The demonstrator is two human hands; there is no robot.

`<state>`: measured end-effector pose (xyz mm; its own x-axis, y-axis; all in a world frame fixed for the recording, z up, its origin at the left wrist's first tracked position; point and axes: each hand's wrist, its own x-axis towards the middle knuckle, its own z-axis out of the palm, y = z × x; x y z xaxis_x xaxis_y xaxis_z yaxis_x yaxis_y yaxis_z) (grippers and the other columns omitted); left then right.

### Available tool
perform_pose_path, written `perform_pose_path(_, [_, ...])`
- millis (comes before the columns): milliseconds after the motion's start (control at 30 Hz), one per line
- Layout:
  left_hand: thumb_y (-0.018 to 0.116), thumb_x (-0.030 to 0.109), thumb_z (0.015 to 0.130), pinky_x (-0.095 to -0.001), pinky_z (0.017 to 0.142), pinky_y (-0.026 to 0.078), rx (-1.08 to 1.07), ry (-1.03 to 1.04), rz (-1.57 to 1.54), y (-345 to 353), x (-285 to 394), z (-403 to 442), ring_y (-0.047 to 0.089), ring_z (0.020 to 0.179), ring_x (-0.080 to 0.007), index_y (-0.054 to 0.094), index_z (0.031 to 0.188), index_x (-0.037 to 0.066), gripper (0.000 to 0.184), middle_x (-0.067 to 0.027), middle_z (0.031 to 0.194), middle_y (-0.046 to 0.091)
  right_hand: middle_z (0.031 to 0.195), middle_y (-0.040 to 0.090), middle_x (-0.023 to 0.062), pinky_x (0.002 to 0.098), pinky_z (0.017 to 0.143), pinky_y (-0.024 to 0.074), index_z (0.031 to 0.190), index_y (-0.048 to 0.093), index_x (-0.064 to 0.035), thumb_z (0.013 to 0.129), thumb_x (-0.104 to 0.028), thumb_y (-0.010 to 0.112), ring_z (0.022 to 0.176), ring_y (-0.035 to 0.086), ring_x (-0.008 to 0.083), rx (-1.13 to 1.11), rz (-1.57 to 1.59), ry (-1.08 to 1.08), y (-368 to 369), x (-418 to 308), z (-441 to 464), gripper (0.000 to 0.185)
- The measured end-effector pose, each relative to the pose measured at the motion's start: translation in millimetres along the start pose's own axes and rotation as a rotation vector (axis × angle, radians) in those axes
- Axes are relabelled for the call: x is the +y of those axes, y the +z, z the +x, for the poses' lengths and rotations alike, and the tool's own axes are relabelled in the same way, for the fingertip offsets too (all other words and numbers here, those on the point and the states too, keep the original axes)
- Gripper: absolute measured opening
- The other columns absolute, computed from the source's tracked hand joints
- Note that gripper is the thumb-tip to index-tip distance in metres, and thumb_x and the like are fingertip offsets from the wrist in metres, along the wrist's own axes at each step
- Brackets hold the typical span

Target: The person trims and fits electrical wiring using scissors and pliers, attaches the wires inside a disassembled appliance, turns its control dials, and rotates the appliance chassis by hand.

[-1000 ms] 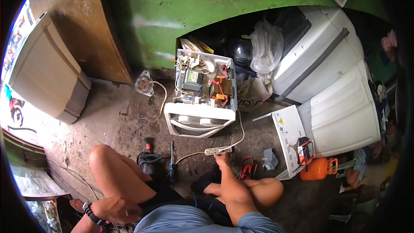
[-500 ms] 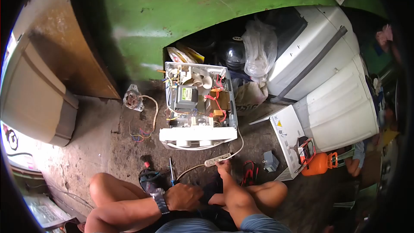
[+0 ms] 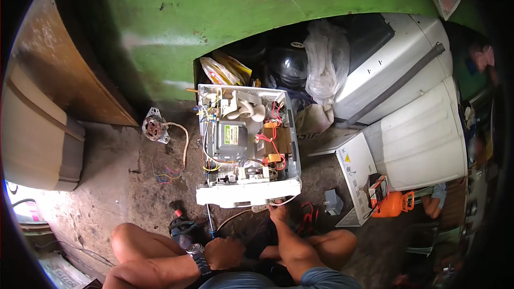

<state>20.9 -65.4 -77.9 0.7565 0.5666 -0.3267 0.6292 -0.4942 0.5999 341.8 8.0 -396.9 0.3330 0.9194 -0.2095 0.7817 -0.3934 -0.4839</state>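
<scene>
An opened microwave oven [image 3: 249, 191] sits on the floor in front of me, its inner parts bare: a transformer [image 3: 276, 140], a grey boxed part with a label [image 3: 230, 138], a fan [image 3: 247, 108] and red wires. My right hand [image 3: 277, 213] is closed on a power strip [image 3: 261, 208] below the oven's front panel, which partly hides the strip. My left hand [image 3: 225, 252], with a watch at the wrist, is over my lap; its fingers are hidden. Close to it lies a screwdriver [image 3: 210, 220] with a blue handle.
A small motor [image 3: 155, 126] with loose wires lies left on the floor. To the right are a grey metal box [image 3: 333, 202], a white metal cover [image 3: 353, 168], a meter [image 3: 377, 190] and an orange canister [image 3: 393, 204]. A green panel [image 3: 241, 0] spans the back.
The camera view has shifted, and the oven's front panel now covers more of the power strip. My left hand has moved slightly down. My right hand stays at the strip.
</scene>
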Motion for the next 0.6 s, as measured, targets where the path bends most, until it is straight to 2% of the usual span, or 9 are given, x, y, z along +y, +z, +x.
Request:
perform_pose_path(67, [0.059, 0.022, 0.090, -0.0430, 0.070, 0.059, 0.027, 0.030, 0.058, 0, -6, 4, 0.068, 0.090, -0.0303, 0.064, 0.106, 0.008, 0.022, -0.0121, 0.100, 0.064, 0.105, 0.068, 0.0176, 0.0450, 0.089, 0.0512, 0.099, 0.069, -0.0056, 0.071, -0.024, 0.088, 0.101, 0.064, 0.0378, 0.007, 0.049, -0.064, -11, -15, -3, 0.038])
perform_pose_path(133, [0.060, 0.022, 0.089, -0.0433, 0.070, 0.059, 0.015, 0.036, 0.048, -4, -7, 6, 0.068, 0.091, -0.0309, 0.064, 0.106, 0.008, 0.023, -0.0123, 0.102, 0.064, 0.108, 0.068, 0.0179, 0.0448, 0.091, 0.0513, 0.102, 0.069, -0.0052, 0.072, -0.027, 0.088, 0.104, 0.064, 0.0380, -0.042, -0.028, -0.028, -10, -12, 2, 0.042])
perform_pose_path(200, [0.061, 0.022, 0.088, -0.0437, 0.070, 0.059, 0.001, 0.044, 0.038, -10, -8, 9, 0.068, 0.093, -0.0315, 0.064, 0.107, 0.008, 0.024, -0.0125, 0.103, 0.065, 0.111, 0.068, 0.0180, 0.0454, 0.092, 0.0514, 0.106, 0.070, -0.0070, 0.072, -0.029, 0.087, 0.107, 0.064, 0.0385, -0.048, -0.104, 0.101, -8, -15, 1, 0.044])
perform_pose_path(333, [0.063, 0.021, 0.087, -0.0429, 0.070, 0.060, -0.031, 0.058, 0.046, -27, -7, 15, 0.069, 0.095, -0.0326, 0.063, 0.107, 0.006, 0.025, -0.0134, 0.105, 0.065, 0.114, 0.068, 0.0174, 0.0466, 0.092, 0.0516, 0.108, 0.071, -0.0099, 0.073, -0.032, 0.086, 0.110, 0.063, 0.0388, -0.045, -0.136, 0.104, -19, -26, -4, 0.044])
perform_pose_path(433, [0.064, 0.020, 0.086, -0.0426, 0.070, 0.060, -0.051, 0.043, 0.054, -30, -8, 16, 0.069, 0.096, -0.0328, 0.063, 0.108, 0.005, 0.026, -0.0148, 0.105, 0.065, 0.113, 0.069, 0.0159, 0.0470, 0.091, 0.0524, 0.108, 0.072, -0.0121, 0.074, -0.031, 0.085, 0.109, 0.064, 0.0382, -0.030, -0.136, 0.063, -16, -21, -5, 0.041])
perform_pose_path(500, [0.064, 0.020, 0.086, -0.0424, 0.070, 0.060, -0.049, 0.043, 0.056, -30, -8, 15, 0.069, 0.096, -0.0327, 0.063, 0.108, 0.005, 0.027, -0.0154, 0.105, 0.065, 0.097, 0.072, 0.0182, 0.0471, 0.082, 0.0556, 0.103, 0.072, -0.0101, 0.074, -0.033, 0.083, 0.092, 0.069, 0.0377, 0.068, -0.058, -0.088, -10, -13, -3, 0.038])
perform_pose_path(600, [0.064, 0.020, 0.086, -0.0432, 0.072, 0.061, 0.004, 0.051, 0.054, -28, -7, 9, 0.068, 0.098, -0.0326, 0.062, 0.111, 0.006, 0.028, -0.0165, 0.110, 0.064, 0.098, 0.072, 0.0172, 0.0476, 0.082, 0.0554, 0.103, 0.072, -0.0122, 0.073, -0.027, 0.085, 0.092, 0.069, 0.0377, 0.065, -0.102, -0.056, -8, -9, -2, 0.036])
